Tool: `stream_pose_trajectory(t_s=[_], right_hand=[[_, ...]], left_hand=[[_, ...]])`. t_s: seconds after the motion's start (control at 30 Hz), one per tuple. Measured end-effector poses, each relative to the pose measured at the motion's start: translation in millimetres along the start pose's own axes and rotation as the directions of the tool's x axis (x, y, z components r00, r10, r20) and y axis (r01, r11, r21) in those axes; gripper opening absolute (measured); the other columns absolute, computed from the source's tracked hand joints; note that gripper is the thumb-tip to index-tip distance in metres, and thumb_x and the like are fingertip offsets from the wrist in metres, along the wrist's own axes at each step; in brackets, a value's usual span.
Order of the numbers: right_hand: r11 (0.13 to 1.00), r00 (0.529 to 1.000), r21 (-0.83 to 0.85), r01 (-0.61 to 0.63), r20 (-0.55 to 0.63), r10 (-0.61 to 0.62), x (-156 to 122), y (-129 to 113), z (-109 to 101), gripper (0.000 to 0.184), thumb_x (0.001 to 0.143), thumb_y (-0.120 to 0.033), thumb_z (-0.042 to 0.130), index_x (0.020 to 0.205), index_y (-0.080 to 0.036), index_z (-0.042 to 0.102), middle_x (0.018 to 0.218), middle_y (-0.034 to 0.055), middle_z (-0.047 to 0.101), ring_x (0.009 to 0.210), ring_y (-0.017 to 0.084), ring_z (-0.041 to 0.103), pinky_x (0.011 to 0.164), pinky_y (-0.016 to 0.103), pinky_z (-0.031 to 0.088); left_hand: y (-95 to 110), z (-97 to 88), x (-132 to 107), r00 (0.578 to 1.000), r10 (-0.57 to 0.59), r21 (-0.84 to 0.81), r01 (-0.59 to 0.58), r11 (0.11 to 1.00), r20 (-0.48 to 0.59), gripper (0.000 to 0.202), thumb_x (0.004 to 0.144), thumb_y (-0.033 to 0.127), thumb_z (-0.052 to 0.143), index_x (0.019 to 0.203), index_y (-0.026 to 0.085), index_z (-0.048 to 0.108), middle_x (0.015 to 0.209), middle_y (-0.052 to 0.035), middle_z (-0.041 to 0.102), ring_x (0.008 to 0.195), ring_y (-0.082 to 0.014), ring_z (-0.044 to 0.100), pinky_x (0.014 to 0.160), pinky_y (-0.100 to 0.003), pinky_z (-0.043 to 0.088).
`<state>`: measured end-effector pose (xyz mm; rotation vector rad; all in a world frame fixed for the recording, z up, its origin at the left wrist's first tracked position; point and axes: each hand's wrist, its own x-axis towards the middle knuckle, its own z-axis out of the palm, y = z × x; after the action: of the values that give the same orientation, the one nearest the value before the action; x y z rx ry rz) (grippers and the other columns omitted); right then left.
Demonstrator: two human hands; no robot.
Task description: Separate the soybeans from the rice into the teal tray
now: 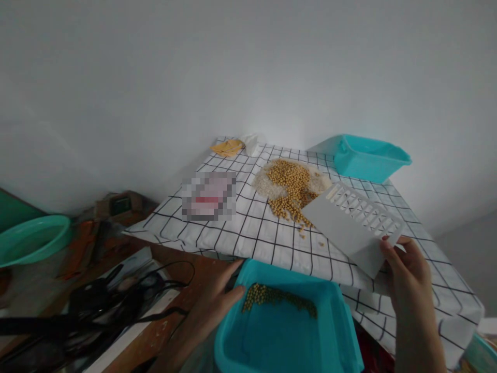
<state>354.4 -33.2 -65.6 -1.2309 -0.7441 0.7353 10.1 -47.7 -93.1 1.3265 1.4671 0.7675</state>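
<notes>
My left hand (209, 305) is closed on the left rim of a turquoise plastic bin (285, 344), held at the table's front edge. Inside it, round greenish-yellow beans (272, 295) lie in a band along the far side. In my right hand (406, 264) is a flat pale grey slotted sheet (337, 223), pinched at its right end between thumb and fingers. The sheet tilts over the tabletop, with its far left corner beside a heap of yellow soybeans (291, 176). Pale, rice-like grains (266, 184) spread under and around the soybeans. A few soybeans are scattered toward the front.
A checked cloth (248, 228) covers the table. A second turquoise bin (368, 158) stands at the back right, near the wall. Yellow cloth (227, 147) and white crumpled material (251, 144) lie at the back left. Black cables (155, 282) and a green basin (34, 241) are lower left.
</notes>
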Motion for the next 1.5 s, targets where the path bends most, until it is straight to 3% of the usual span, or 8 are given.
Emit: stream_pose_trajectory(t_s=[0.2, 0.43, 0.73, 0.87, 0.97, 1.07, 1.27, 1.5], right_hand=[[0.998, 0.996, -0.011, -0.069, -0.052, 0.068, -2, -3, -1, 0.036, 0.064, -0.038, 0.084, 0.083, -0.023, 0.057, 0.066, -0.0051, 0.060, 0.039, 0.008, 0.045, 0.033, 0.018, 0.033], [0.999, 0.997, 0.046, 0.000, -0.076, 0.004, -4, -4, 2, 0.034, 0.065, -0.033, 0.084, 0.083, -0.021, 0.058, 0.077, -0.0037, 0.066, 0.045, 0.007, 0.049, 0.041, 0.019, 0.038], [0.992, 0.988, 0.072, 0.100, -0.126, -0.090, -5, -2, 3, 0.030, 0.070, -0.032, 0.080, 0.086, -0.020, 0.058, 0.070, -0.0064, 0.059, 0.042, 0.004, 0.038, 0.040, 0.018, 0.027], [0.970, 0.929, 0.065, 0.235, -0.308, -0.204, -6, -4, -8, 0.029, 0.067, -0.029, 0.081, 0.085, -0.020, 0.060, 0.081, -0.0030, 0.064, 0.052, 0.005, 0.046, 0.045, 0.018, 0.030], [0.913, 0.815, -0.070, 0.402, -0.427, -0.392, -13, -9, -27, 0.027, 0.066, -0.027, 0.081, 0.084, -0.021, 0.062, 0.085, -0.0001, 0.065, 0.075, 0.013, 0.059, 0.065, 0.025, 0.044], [0.906, 0.784, -0.154, 0.394, -0.457, -0.419, -24, -13, -52, 0.027, 0.062, -0.028, 0.082, 0.081, -0.022, 0.064, 0.083, 0.0003, 0.064, 0.073, 0.016, 0.058, 0.071, 0.031, 0.044], [0.989, 0.883, -0.133, 0.069, -0.454, -0.123, -50, -9, -85, 0.029, 0.064, -0.028, 0.083, 0.088, -0.022, 0.066, 0.085, -0.0002, 0.068, 0.076, 0.013, 0.060, 0.069, 0.023, 0.043], [0.998, 0.958, -0.057, 0.033, -0.283, -0.048, -67, -8, -82, 0.034, 0.063, -0.028, 0.084, 0.091, -0.024, 0.066, 0.092, -0.0011, 0.069, 0.084, 0.012, 0.060, 0.073, 0.014, 0.048]], left_hand=[[6, -0.5, -5, 0.999, -0.021, -0.003, 0.021, 1.000, -0.024, 0.068, 0.071, 0.032, 0.052, 0.133, 0.006, 0.058, 0.136, -0.0151, 0.064, 0.129, -0.0332, 0.055, 0.109, -0.040, 0.042], [-1, 1.0, -3, 0.999, -0.043, -0.021, 0.043, 0.999, -0.014, 0.071, 0.071, 0.036, 0.053, 0.135, 0.004, 0.056, 0.139, -0.0186, 0.061, 0.130, -0.0356, 0.053, 0.109, -0.045, 0.040], [-6, 2.5, 1, 0.999, -0.008, 0.001, 0.008, 1.000, -0.042, 0.069, 0.071, 0.036, 0.053, 0.132, 0.004, 0.059, 0.137, -0.0173, 0.063, 0.129, -0.0364, 0.053, 0.110, -0.045, 0.039], [-14, 3.3, 5, 0.998, 0.017, 0.016, -0.016, 1.000, -0.058, 0.067, 0.071, 0.036, 0.055, 0.131, 0.007, 0.061, 0.135, -0.0153, 0.065, 0.129, -0.0350, 0.055, 0.109, -0.043, 0.042], [-20, 4.5, 7, 0.997, 0.031, 0.039, -0.029, 0.999, -0.072, 0.063, 0.073, 0.038, 0.056, 0.130, 0.012, 0.062, 0.136, -0.0139, 0.065, 0.129, -0.0346, 0.055, 0.109, -0.044, 0.041], [-20, 5.5, 8, 0.998, 0.014, 0.038, -0.011, 0.999, -0.068, 0.063, 0.072, 0.038, 0.055, 0.131, 0.014, 0.062, 0.137, -0.0128, 0.063, 0.129, -0.0352, 0.054, 0.109, -0.046, 0.041], [-15, 5.3, 6, 0.999, 0.002, 0.021, -0.001, 1.000, -0.047, 0.065, 0.073, 0.039, 0.054, 0.133, 0.013, 0.060, 0.140, -0.0121, 0.061, 0.131, -0.0345, 0.052, 0.111, -0.045, 0.039], [-21, 5.0, 6, 0.999, -0.023, -0.005, 0.023, 1.000, -0.029, 0.069, 0.072, 0.040, 0.055, 0.136, 0.011, 0.057, 0.141, -0.0154, 0.059, 0.131, -0.0356, 0.051, 0.112, -0.047, 0.036]])
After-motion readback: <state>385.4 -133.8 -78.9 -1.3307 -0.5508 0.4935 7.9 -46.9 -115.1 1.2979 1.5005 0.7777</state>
